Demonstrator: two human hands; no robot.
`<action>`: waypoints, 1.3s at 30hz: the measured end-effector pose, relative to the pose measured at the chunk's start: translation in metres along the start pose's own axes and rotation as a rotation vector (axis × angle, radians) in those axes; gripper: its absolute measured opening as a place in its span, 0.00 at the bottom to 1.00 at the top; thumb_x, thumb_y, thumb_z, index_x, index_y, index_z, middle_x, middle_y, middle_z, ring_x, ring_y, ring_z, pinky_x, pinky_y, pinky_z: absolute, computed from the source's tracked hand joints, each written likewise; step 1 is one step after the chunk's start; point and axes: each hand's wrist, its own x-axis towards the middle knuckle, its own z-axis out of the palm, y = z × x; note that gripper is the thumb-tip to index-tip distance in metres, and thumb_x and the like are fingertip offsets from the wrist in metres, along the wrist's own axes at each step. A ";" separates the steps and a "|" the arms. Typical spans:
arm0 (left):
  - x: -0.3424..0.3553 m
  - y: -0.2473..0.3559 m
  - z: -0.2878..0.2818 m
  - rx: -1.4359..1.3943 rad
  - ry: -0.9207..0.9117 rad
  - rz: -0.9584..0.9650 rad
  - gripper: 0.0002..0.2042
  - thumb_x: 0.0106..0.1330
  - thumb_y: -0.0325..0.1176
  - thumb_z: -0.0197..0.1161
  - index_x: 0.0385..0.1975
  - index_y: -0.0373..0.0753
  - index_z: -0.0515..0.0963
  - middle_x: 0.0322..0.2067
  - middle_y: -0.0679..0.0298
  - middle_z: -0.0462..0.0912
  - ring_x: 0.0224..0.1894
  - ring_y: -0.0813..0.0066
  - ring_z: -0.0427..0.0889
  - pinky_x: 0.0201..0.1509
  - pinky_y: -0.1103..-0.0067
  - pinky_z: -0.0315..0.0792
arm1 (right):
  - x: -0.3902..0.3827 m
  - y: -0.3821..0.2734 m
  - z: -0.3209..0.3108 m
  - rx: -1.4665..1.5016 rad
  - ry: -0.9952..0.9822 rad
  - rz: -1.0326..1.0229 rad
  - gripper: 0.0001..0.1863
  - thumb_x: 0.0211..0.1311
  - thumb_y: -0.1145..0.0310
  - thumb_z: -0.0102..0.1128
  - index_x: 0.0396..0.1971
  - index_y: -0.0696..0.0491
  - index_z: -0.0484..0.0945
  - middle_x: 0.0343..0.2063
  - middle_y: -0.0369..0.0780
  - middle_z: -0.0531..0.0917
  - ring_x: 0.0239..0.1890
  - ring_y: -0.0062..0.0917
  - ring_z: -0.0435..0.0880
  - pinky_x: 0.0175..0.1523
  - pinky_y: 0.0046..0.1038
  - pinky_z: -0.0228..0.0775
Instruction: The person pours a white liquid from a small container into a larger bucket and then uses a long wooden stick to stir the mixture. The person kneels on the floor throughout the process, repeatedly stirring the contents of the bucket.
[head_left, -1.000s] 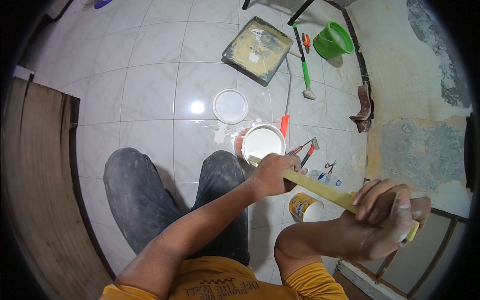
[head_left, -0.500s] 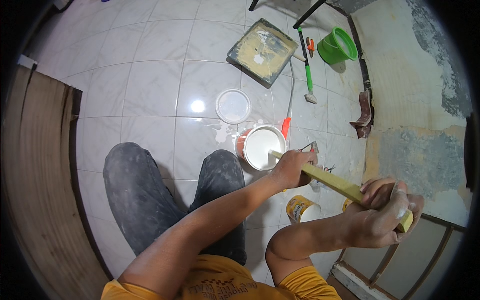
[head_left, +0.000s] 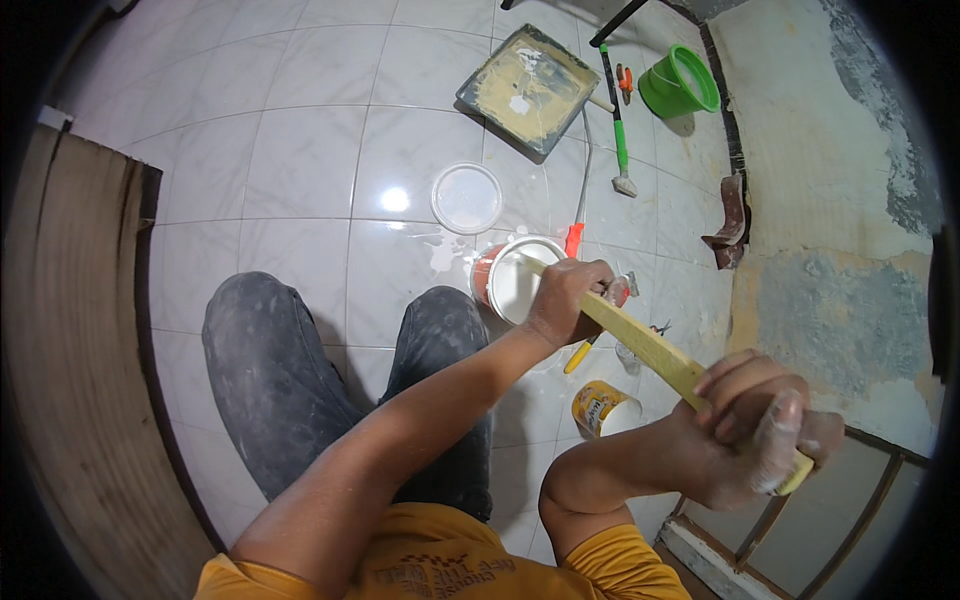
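A yellow wooden stick [head_left: 645, 338] slants from an open bucket of white paint [head_left: 512, 284] up toward the lower right. Its far end dips into the white paint. My left hand [head_left: 568, 297] is closed round the stick just above the bucket's rim. Higher up, my right hand [head_left: 762, 425] grips it close to the top end, with white smears on the thumb. A round, whitish lid [head_left: 467, 198] lies on the tiles beyond the bucket, with white splashes between them. Next to the bucket is a red-handled tool [head_left: 574, 240] with a long metal rod.
Farther off lie a paint tray [head_left: 528, 90], a green-handled scraper [head_left: 620, 150], orange-handled pliers [head_left: 625, 84] and a green bucket [head_left: 680, 80]. A yellow can [head_left: 604, 409] and a yellow handle [head_left: 579, 357] are near my right forearm. A patchy wall [head_left: 830, 300] stands right, wooden boards [head_left: 80, 330] left.
Both hands have shifted slightly left with the stick, and its lower end has moved across the paint toward the far left. The yellow handle beside the bucket shows more now.
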 end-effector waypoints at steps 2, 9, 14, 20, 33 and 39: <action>-0.005 -0.004 0.017 -0.056 0.019 0.004 0.09 0.60 0.30 0.74 0.24 0.39 0.79 0.19 0.58 0.80 0.21 0.59 0.81 0.26 0.70 0.73 | 0.000 0.002 0.009 -0.103 0.025 -0.005 0.12 0.65 0.75 0.55 0.25 0.49 0.62 0.09 0.33 0.59 0.09 0.16 0.56 0.17 0.22 0.56; -0.035 0.022 0.003 -0.106 -0.251 -0.134 0.13 0.65 0.35 0.72 0.22 0.38 0.78 0.17 0.54 0.80 0.21 0.49 0.82 0.27 0.66 0.75 | 0.024 0.005 -0.021 -0.176 0.006 0.069 0.17 0.65 0.73 0.59 0.22 0.46 0.60 0.09 0.33 0.59 0.10 0.16 0.58 0.17 0.21 0.55; -0.015 0.015 -0.023 0.023 -0.286 -0.081 0.12 0.64 0.35 0.71 0.22 0.38 0.79 0.16 0.56 0.79 0.21 0.52 0.81 0.27 0.67 0.74 | 0.023 0.006 -0.031 0.053 0.003 0.076 0.16 0.66 0.71 0.57 0.22 0.46 0.60 0.10 0.32 0.57 0.10 0.15 0.57 0.19 0.21 0.56; 0.002 -0.001 0.007 -0.064 -0.123 -0.043 0.09 0.62 0.33 0.73 0.24 0.40 0.79 0.18 0.57 0.81 0.20 0.59 0.81 0.27 0.70 0.74 | 0.010 0.005 -0.019 0.015 0.002 0.033 0.17 0.67 0.73 0.58 0.21 0.48 0.60 0.10 0.32 0.57 0.10 0.16 0.55 0.18 0.23 0.56; -0.011 0.002 -0.018 -0.067 -0.349 -0.104 0.14 0.66 0.43 0.69 0.26 0.39 0.79 0.20 0.53 0.80 0.24 0.46 0.82 0.29 0.64 0.76 | 0.015 0.011 -0.014 -0.039 0.067 0.093 0.15 0.70 0.71 0.58 0.24 0.49 0.63 0.12 0.33 0.60 0.13 0.16 0.57 0.22 0.20 0.55; 0.009 -0.028 0.027 -0.299 -0.284 0.071 0.10 0.60 0.31 0.68 0.29 0.36 0.72 0.25 0.54 0.73 0.26 0.54 0.77 0.32 0.69 0.70 | 0.003 0.033 -0.022 -0.179 0.138 0.036 0.14 0.78 0.75 0.54 0.29 0.57 0.65 0.16 0.39 0.69 0.17 0.17 0.65 0.26 0.20 0.56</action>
